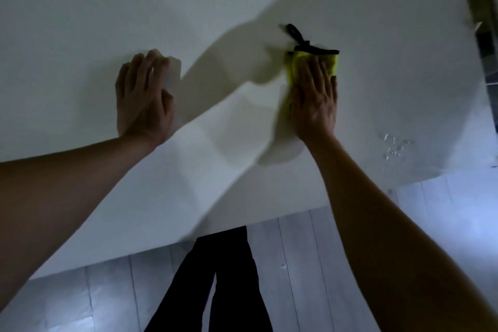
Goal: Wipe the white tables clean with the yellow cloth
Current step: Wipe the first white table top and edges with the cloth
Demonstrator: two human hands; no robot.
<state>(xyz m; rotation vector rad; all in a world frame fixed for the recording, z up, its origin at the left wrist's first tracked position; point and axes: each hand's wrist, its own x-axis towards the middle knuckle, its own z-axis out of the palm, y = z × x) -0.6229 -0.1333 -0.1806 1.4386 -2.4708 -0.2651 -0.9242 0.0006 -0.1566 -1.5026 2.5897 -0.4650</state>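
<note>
Broadly, the smooth white surface spread flat beneath both arms. Left hand rested on it, fingers loose. Right hand pressed flat over the soft, bunched yellow cloth, its black loop poking out beyond the fingertips.

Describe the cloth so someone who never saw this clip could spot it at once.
On the white table, look right of centre, under the flat right hand. The cloth shows past the fingertips. It is the only bright yellow thing on the table, with a black edge and a black loop.
</note>
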